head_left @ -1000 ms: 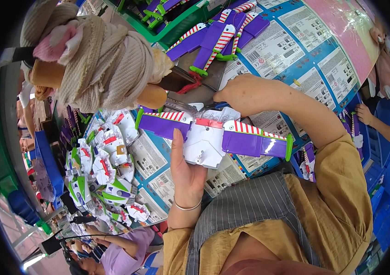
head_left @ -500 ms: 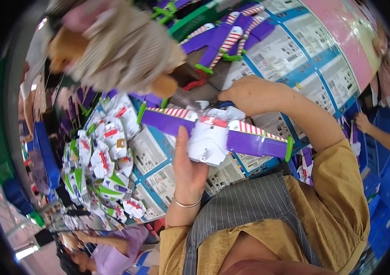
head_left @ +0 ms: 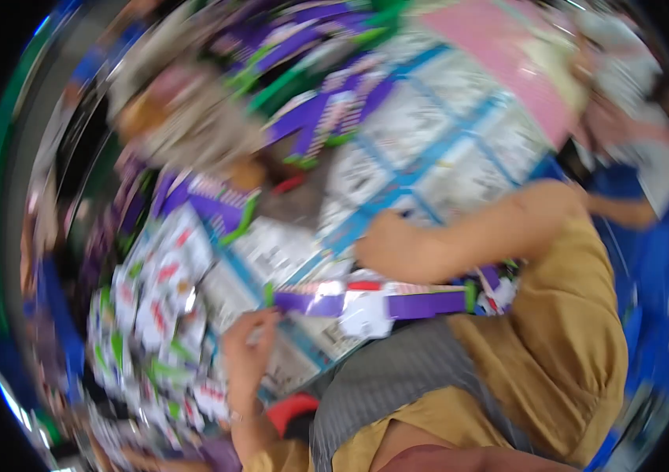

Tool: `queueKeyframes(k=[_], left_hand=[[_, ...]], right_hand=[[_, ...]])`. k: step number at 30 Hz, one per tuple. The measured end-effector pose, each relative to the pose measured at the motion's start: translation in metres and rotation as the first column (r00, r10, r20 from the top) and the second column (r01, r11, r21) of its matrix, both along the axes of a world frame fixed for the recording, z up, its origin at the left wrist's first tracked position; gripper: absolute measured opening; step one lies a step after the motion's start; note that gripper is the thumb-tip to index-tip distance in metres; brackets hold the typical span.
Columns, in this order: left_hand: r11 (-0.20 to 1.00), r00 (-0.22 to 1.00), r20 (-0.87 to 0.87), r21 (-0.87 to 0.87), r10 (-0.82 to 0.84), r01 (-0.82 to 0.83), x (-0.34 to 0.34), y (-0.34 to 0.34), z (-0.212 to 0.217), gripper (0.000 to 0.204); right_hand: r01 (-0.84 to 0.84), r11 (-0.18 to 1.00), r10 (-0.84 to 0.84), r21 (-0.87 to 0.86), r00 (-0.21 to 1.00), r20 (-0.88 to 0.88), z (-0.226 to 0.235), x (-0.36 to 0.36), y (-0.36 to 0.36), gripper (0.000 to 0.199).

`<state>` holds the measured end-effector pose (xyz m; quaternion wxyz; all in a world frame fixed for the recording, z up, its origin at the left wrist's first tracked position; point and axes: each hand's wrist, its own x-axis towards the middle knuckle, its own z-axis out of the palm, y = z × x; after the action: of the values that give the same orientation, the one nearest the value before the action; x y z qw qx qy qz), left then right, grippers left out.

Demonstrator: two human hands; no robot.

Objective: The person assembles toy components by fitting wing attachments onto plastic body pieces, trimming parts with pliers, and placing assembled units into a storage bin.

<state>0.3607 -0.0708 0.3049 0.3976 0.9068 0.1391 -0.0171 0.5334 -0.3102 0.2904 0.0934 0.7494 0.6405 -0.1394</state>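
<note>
Fingers of our left hand [head_left: 248, 344], half-open, now off winged piece [head_left: 366, 315], near its left tip, support seemingly withdrawn; right hand [head_left: 389, 245] curled beyond piece, contents unclear.

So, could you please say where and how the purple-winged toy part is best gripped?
Probably by its white middle section, from the near left: it is broader front to back than the purple wings, and the left hand is on that side, while the right hand is near the far edge.

Tbl [head_left: 499, 47]: printed sheets [head_left: 464, 179]; wht parts heap [head_left: 157, 295] on L; purple wings [head_left: 322, 119].
</note>
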Motion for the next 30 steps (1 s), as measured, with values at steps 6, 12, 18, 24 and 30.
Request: queueKeyframes(k=[6, 12, 18, 24, 30], left_hand=[[0.311, 0.997, 0.027, 0.95, -0.071, -0.003, 0.038, 0.059, -0.01, 0.059], [0.412, 0.979, 0.116, 0.911, -0.167, -0.037, 0.076, 0.077, -0.035, 0.043], [0.723, 0.956, 0.282, 0.643, 0.082, -0.252, 0.077, 0.102, -0.006, 0.032], [0.921, 0.786, 0.513, -0.024, 0.346, -0.389, 0.09, 0.125, -0.016, 0.034], [0.798, 0.64, 0.761, 0.321, 0.103, -0.51, 0.023, 0.135, -0.045, 0.021]], right_hand=[[-0.607, 0.555, 0.595, -0.569, 0.768, -0.238, -0.076, 0.027, 0.074, 0.012], [-0.068, 0.921, 0.035, -0.383, 0.995, -0.093, -0.043, 0.016, 0.035, 0.02], [-0.135, 0.874, 0.152, -0.466, 0.988, -0.001, -0.057, 0.021, 0.059, 0.014], [-0.17, 0.902, 0.066, -0.397, 0.963, -0.262, -0.113, 0.057, 0.09, 0.025], [-0.114, 0.89, -0.007, -0.442, 0.965, -0.262, -0.127, 0.067, 0.11, 0.023]])
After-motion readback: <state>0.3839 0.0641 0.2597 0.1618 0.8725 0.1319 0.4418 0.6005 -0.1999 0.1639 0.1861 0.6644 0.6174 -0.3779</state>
